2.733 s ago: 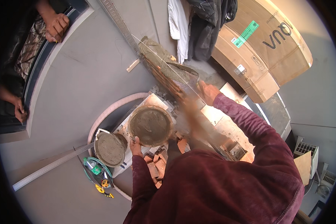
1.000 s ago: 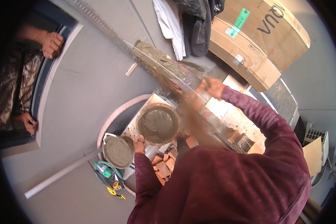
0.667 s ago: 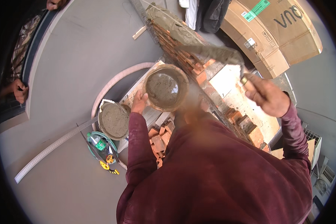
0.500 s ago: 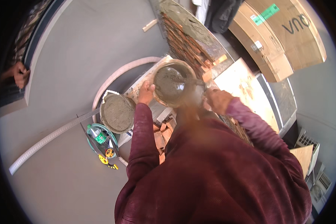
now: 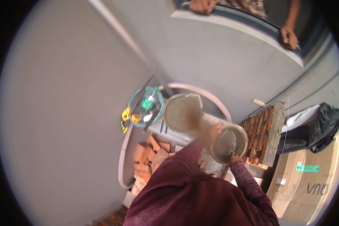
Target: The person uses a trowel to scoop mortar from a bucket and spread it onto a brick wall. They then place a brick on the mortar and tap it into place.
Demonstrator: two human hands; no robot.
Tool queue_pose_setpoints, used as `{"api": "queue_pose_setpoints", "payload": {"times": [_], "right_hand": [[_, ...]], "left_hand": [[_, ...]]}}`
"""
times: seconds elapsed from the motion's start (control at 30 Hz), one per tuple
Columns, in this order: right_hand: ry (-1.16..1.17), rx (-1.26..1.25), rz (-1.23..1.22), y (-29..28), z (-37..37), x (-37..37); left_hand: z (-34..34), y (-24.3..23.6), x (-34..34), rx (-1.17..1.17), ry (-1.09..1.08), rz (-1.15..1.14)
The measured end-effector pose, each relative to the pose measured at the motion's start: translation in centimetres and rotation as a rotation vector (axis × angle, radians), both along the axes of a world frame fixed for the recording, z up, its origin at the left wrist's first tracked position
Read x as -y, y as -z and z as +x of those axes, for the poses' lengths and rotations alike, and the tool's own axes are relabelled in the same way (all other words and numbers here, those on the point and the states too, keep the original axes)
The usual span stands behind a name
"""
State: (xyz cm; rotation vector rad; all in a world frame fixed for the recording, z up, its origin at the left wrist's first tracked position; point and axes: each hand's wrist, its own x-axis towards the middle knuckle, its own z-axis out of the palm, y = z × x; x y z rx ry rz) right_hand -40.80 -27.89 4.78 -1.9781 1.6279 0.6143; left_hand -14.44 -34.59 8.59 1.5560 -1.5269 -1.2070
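A round bucket [image 5: 245,136] with wet grey mortar [image 5: 223,142] in it stands right of the middle. My left hand [image 5: 213,132] is closed on its left rim, the fingers partly blurred. At the near rim, my right hand [image 5: 236,159] is wrapped round the handle of a trowel, whose blade dips into the mortar and is mostly hidden. To the left, a second bucket [image 5: 167,119] is filled with grey mortar, partly covered by a brown blur. Both buckets stand by a pale, mortar-splashed board [image 5: 209,121].
A teal basin [image 5: 162,101] holds a green-labelled bottle [image 5: 150,100], tape measure and tools; a yellow-handled saw [image 5: 126,113] lies across it. Loose bricks [image 5: 148,156] are heaped below. Right are a brick wall [image 5: 258,130] and cardboard boxes [image 5: 301,180]. Another person's hands [image 5: 288,37] rest at the window.
My view has swung left, so the buckets sit lower and further right and the window shows at the top. The trowel has gone from above the bucket down into its mortar.
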Motion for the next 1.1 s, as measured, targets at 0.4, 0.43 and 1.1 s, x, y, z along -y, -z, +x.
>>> {"api": "queue_pose_setpoints", "payload": {"times": [0.4,0.43,1.1], "right_hand": [[-0.209,0.057,0.075,1.4,-2.1,3.4],[-0.226,0.080,0.103,4.2,-3.0,3.5],[-0.730,-0.330,-0.211,-1.1,2.5,10.1]], "left_hand": [[1.4,10.0,-22.9,0.181,-0.224,0.135],[2.4,11.4,-28.8,0.106,-0.278,0.289],[28.1,-56.3,-26.3,1.137,-0.661,-0.451]]}}
